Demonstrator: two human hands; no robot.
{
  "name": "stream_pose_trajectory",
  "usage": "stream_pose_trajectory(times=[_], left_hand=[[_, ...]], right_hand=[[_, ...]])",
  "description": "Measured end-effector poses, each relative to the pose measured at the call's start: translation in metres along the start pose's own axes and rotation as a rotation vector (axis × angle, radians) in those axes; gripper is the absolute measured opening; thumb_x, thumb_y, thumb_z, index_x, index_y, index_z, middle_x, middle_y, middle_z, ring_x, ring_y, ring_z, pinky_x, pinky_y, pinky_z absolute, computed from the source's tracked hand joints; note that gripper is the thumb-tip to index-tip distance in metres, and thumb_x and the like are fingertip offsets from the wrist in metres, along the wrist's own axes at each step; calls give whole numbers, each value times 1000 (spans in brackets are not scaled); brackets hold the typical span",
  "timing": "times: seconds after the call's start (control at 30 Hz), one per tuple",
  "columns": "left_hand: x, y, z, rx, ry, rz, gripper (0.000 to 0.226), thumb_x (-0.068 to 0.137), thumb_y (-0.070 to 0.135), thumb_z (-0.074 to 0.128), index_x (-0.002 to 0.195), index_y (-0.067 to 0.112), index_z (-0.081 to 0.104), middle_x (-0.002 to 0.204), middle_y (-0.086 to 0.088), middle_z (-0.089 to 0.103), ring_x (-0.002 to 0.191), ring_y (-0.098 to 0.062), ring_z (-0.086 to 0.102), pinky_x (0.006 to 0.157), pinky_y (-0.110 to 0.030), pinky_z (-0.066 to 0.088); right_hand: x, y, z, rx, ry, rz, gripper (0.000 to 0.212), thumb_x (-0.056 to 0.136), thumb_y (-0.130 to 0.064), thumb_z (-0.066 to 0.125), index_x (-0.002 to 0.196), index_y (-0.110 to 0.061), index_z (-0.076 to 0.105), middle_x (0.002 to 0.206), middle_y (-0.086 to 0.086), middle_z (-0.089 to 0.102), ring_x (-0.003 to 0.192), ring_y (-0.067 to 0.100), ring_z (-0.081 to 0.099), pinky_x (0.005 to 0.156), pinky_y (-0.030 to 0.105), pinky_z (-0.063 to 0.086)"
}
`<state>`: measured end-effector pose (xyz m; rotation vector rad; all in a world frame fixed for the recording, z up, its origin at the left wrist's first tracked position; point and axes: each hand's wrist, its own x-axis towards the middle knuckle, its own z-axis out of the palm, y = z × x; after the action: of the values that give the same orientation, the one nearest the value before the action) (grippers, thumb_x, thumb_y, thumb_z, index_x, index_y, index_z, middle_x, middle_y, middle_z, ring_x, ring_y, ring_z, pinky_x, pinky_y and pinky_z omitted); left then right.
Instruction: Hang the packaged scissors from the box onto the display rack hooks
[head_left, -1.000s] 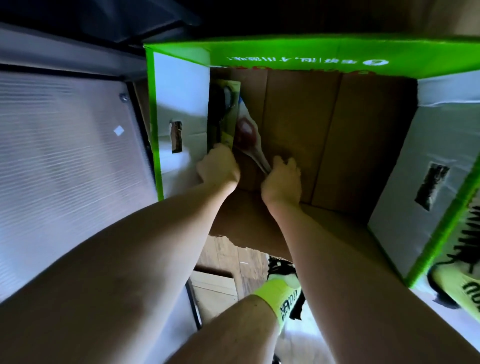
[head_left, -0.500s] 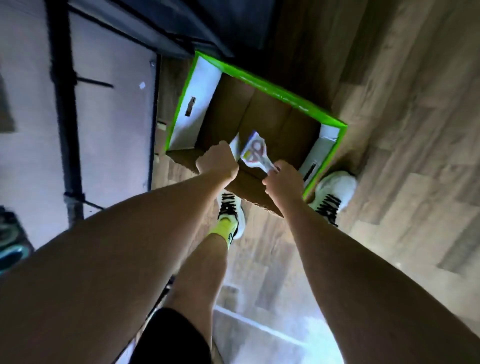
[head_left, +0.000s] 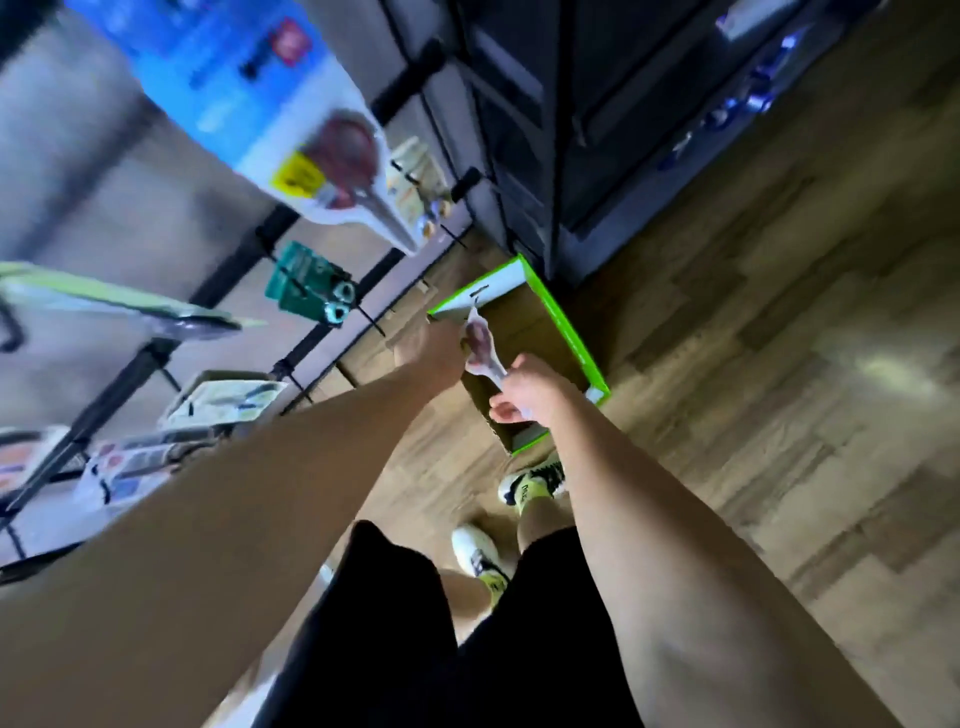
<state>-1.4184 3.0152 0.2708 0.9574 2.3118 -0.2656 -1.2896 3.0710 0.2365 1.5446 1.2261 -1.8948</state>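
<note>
- At the far left, well away from the green-edged cardboard box on the floor, we see the black metal display rack with flat packets hanging from its hooks, all blurred.
- Near the top of that rack, above and left of the box, hangs a large blue and white blister pack of scissors with dark red handles and the blades pointing down toward the box.
- Lower on the rack, closer to the box's left corner, hangs a small dark green carded packet.
- Our left hand reaches out just over the box's left edge; it seems to grip the upper end of the clear-and-white packaged scissors, though motion blur hides the fingers.
- That packet sits between our two hands, lifted above the open box, its reddish handles toward the left hand.
- Our right hand is over the middle of the box, fingers curled and pinching the packet's narrow lower end.
- Below the box we see black shorts and two white trainers with yellow-green socks.
- Right of the box lies wood-plank flooring, with a dark cabinet behind the box.
</note>
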Motion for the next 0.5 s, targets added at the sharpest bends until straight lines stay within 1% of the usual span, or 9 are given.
stream_pose_trajectory(times=[0.03, 0.07, 0.1, 0.13, 0.17, 0.23, 0.33, 0.4, 0.5], left_hand=[[-19, -6, -17, 8, 2, 14, 12, 90, 19, 46, 97, 21, 56, 109, -10, 65, 100, -32, 63, 73, -35, 47], [-42, -16, -37, 2, 23, -2, 18, 91, 15, 49, 105, 19, 57, 114, -9, 63, 105, -32, 61, 77, -38, 47], [-59, -23, -51, -1, 29, -22, 23, 92, 14, 50, 114, 17, 57, 119, -8, 61, 111, -31, 60, 78, -39, 47], [-74, -29, -63, 1, 35, -43, 27, 93, 13, 51, 119, 15, 56, 122, -5, 60, 114, -29, 58, 79, -38, 46], [-92, -42, -74, -19, 62, -61, 28, 93, 14, 52, 120, 15, 56, 123, -3, 60, 115, -27, 58, 81, -36, 45], [-122, -68, -87, -81, 116, -90, 27, 90, 15, 55, 117, 16, 59, 120, -4, 62, 113, -27, 60, 81, -36, 46], [-175, -101, -108, -246, 205, -86, 25, 94, 13, 50, 117, 10, 60, 117, -10, 62, 109, -33, 59, 84, -39, 48], [-212, -122, -121, -305, 287, -87, 28, 97, 12, 46, 122, 7, 58, 118, -14, 60, 112, -36, 57, 92, -42, 47], [-264, -140, -141, -273, 352, -120, 29, 98, 8, 43, 125, 6, 55, 124, -15, 58, 116, -34, 55, 89, -39, 43]], right_hand=[[-15, -6, 8, -24, -21, -9, 18, 98, -16, 55, 110, -6, 48, 83, 21, 65, 50, 23, 65, 68, 39, 61], [-38, -15, 21, -96, -27, -30, 21, 97, -22, 56, 108, -5, 49, 78, 18, 63, 43, 22, 60, 57, 33, 57], [-53, -22, 30, -161, -17, -57, 27, 96, -31, 58, 103, -6, 52, 72, 16, 61, 38, 20, 52, 46, 25, 45], [-69, -27, 40, -220, -7, -89, 35, 93, -42, 60, 95, -7, 53, 67, 14, 59, 36, 18, 44, 42, 21, 31], [-87, -35, 53, -281, 22, -139, 40, 90, -47, 61, 85, -9, 53, 64, 13, 57, 37, 17, 38, 41, 19, 24], [-122, -44, 74, -360, 106, -229, 39, 91, -45, 60, 72, -12, 49, 57, 9, 56, 36, 16, 36, 37, 18, 23], [-158, -45, 103, -500, 202, -347, 26, 91, -31, 57, 71, -16, 53, 64, 7, 61, 37, 14, 45, 33, 24, 32], [-179, -44, 123, -601, 214, -443, 28, 90, -39, 58, 77, -15, 57, 69, 10, 67, 41, 16, 46, 38, 26, 30], [-220, -42, 147, -492, 128, -519, 46, 84, -62, 61, 88, -17, 56, 62, 8, 67, 34, 13, 42, 36, 17, 22]])
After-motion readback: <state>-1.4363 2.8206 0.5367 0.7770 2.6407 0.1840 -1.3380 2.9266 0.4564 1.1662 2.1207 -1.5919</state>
